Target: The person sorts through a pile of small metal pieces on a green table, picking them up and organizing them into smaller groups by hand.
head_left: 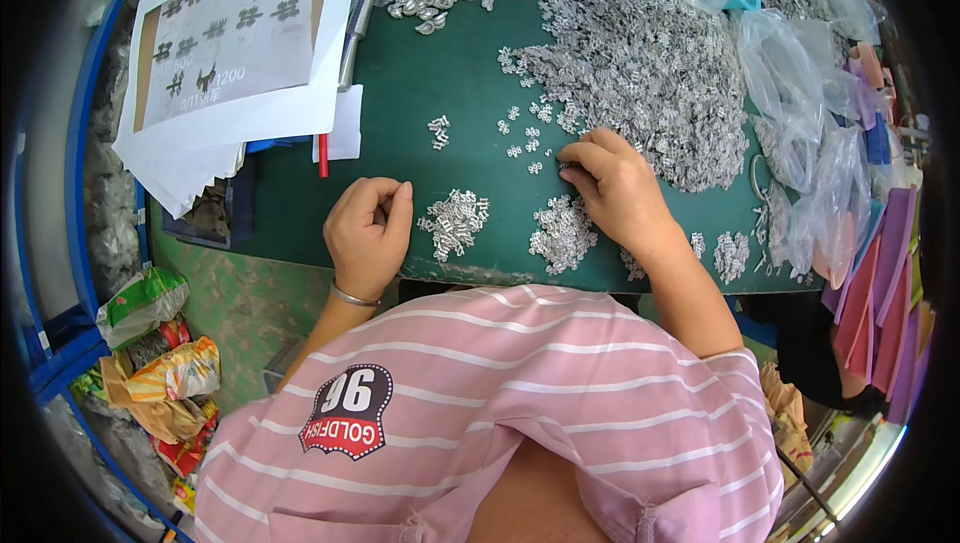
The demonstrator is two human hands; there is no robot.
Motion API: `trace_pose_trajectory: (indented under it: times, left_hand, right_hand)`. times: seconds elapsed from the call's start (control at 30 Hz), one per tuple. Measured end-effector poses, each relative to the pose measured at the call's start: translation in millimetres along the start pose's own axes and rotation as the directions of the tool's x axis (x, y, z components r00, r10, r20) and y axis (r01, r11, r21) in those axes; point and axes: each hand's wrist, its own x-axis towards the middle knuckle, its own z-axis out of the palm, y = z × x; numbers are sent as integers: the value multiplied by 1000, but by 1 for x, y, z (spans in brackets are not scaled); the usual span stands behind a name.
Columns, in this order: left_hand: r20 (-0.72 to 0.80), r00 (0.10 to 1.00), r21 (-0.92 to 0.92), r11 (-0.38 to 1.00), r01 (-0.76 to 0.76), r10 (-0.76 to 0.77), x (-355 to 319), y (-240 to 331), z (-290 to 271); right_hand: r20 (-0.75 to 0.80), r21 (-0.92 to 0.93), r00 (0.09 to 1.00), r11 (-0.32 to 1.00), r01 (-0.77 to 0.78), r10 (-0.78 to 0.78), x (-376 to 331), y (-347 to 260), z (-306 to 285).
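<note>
Surface: green table mat [420, 93] fills the middle of the view, and every place below is told from it.
Large heap: a broad spread of small silvery metal pieces [640, 63] covers the mat's far right part.
Right hand [615, 193]: lies palm down at the near edge of the large heap, fingers bent and close together, fingertips [572, 173] pressing on loose pieces at the heap's fringe; whether one is pinched between them I cannot tell, since the pieces are tiny.
Left hand [368, 233]: rests at the mat's near edge, left of centre, curled into a loose fist with the thumb laid against the forefinger; it seems to enclose nothing that shows, and it touches only the mat.
Bracelet: a thin metal bangle [354, 296] rings the left wrist, just off the mat's near edge.
Sorted piles: one small pile [455, 223] sits on the mat between the two hands, near the left hand; a second pile [562, 233] lies just beside the right hand's thumb side.
Papers: white printed sheets [240, 43] overlap the mat's far left corner.
Bags: clear plastic bags [810, 133] lie along the mat's right edge.
Clothing: a pink striped shirt [500, 403] fills the view below the mat.
</note>
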Motion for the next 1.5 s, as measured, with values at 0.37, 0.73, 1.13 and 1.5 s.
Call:
trace_pose_trajectory:
  times: [0.37, 0.73, 1.13, 1.5]
  left_hand:
    - [-7, 1000, 4, 1000, 0, 0, -4, -5, 2]
    - [-2, 1000, 44, 999, -8, 8, -2, -2, 0]
    - [-11, 1000, 36, 999, -14, 14, -1, 1, 0]
    - [101, 993, -19, 997, 69, -67, 6, 10, -6]
  right_hand:
    - [88, 147, 996, 989, -24, 11, -6, 10, -19]
    - [33, 14, 999, 1000, 15, -15, -10, 6, -2]
    - [129, 101, 991, 994, 31, -44, -10, -1, -11]
    - [48, 12, 981, 982, 187, -188, 14, -9, 2]
